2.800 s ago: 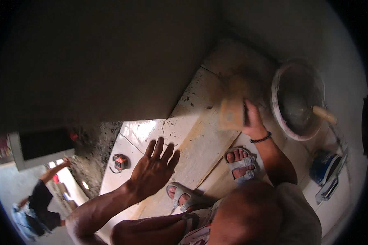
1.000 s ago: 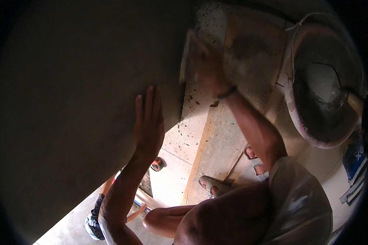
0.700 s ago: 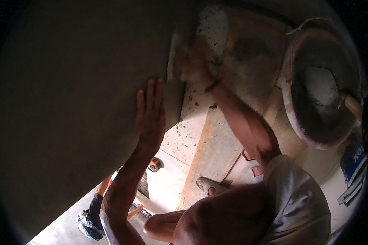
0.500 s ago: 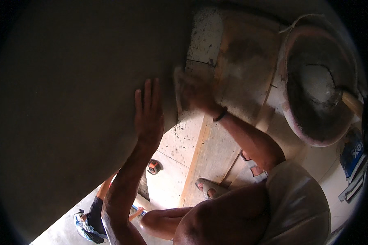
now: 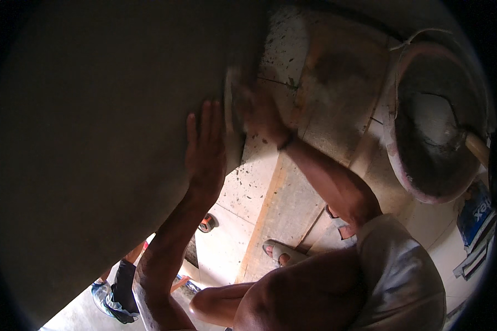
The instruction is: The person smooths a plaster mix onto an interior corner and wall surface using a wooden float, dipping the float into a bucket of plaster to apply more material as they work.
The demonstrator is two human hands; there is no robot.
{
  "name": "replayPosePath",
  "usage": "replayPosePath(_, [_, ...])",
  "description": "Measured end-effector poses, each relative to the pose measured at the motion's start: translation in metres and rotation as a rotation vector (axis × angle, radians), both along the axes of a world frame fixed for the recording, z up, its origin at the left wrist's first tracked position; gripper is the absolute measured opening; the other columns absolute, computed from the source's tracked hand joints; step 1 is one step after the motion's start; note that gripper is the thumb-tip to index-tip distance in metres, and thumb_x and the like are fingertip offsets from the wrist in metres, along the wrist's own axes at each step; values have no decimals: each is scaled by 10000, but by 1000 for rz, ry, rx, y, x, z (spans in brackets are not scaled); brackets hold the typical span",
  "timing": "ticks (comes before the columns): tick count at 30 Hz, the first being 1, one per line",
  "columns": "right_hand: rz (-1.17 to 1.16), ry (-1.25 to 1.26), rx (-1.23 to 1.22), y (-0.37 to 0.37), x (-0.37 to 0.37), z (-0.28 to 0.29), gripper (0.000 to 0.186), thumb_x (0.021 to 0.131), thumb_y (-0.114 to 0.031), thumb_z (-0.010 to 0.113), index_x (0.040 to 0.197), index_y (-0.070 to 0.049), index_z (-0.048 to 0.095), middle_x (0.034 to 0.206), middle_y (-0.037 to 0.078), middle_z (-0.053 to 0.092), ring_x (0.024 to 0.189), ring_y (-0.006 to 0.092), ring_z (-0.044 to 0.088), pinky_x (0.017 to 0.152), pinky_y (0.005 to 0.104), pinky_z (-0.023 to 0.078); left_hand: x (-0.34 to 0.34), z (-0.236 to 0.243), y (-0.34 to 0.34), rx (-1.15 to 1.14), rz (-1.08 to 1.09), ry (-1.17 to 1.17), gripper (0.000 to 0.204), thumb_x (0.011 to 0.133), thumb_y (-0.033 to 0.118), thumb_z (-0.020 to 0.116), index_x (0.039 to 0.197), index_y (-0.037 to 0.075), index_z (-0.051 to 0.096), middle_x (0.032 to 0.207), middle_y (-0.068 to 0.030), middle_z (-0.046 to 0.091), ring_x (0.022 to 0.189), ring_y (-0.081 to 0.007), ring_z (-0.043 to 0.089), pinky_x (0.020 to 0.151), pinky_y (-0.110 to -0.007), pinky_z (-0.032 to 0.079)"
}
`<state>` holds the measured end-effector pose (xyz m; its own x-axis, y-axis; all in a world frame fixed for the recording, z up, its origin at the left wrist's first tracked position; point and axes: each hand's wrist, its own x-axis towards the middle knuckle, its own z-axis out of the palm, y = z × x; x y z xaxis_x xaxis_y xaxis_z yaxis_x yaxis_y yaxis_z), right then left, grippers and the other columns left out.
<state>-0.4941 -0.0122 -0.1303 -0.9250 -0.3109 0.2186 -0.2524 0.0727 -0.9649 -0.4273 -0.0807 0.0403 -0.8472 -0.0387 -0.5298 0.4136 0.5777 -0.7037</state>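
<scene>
My left hand (image 5: pixel 205 149) lies flat against a large dark grey surface (image 5: pixel 94 138), fingers stretched out and pressed to it, holding nothing. Close beside its fingertips, at the right edge of that surface, my right hand (image 5: pixel 262 113) is closed round a flat trowel-like tool (image 5: pixel 230 102). The tool shows nearly edge-on as a thin pale strip against the surface. Motion blur and shadow hide its exact shape and most of the right fingers. A dark band circles my right wrist.
A wide tub (image 5: pixel 406 160) with grey mix and a wooden-handled tool (image 5: pixel 476 148) stands at right, near a blue bag (image 5: pixel 472 215). An orange-black tape measure (image 5: pixel 206 223) lies on the speckled floor. Boards (image 5: pixel 292 193) run under my sandalled feet. Another person (image 5: pixel 124 289) is at lower left.
My right hand has moved up and left with the tool, along the surface's edge. My left hand stays flat on the surface. The person at lower left has shifted slightly.
</scene>
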Motion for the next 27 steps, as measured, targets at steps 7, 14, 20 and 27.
replayPosePath(7, [-96, -386, -189, 35, -55, 11, 405, 840, -185, 634, 1233, -91, 609, 1085, 165, 658, 989, 358, 629, 894, 422, 504, 12, 20, 7, -26, 36, -111, 793, 858, 364, 656, 1462, -12, 306, 1570, -125, 212, 1465, -273, 158, 1181, -510, 138])
replayPosePath(14, [-35, -244, -130, 18, -76, 24, 493, 842, -148, 619, 1317, -56, 525, 1189, 198, 594, 1028, 362, 591, 896, 433, 486, 70, 35, 18, 257, 205, -97, 712, 844, 399, 644, 1381, -27, 452, 1537, -169, 277, 1441, -348, 198, 1160, -524, 178])
replayPosePath(20, [110, -160, -158, -7, 124, 50, 553, 836, -95, 611, 1370, -33, 479, 1272, 224, 555, 1080, 365, 572, 917, 444, 474, 149, 49, 39, 499, 349, -424, 697, 862, 486, 608, 1339, -8, 486, 1430, -197, 419, 1369, -382, 318, 1137, -596, 174])
replayPosePath(27, [16, -318, -57, 33, 3, 31, 443, 855, -170, 597, 1274, -35, 558, 1075, 213, 640, 1000, 326, 623, 863, 426, 502, 180, 92, 40, 696, 584, -366, 648, 847, 389, 663, 1316, -20, 482, 1364, -204, 468, 1298, -394, 397, 1121, -553, 234])
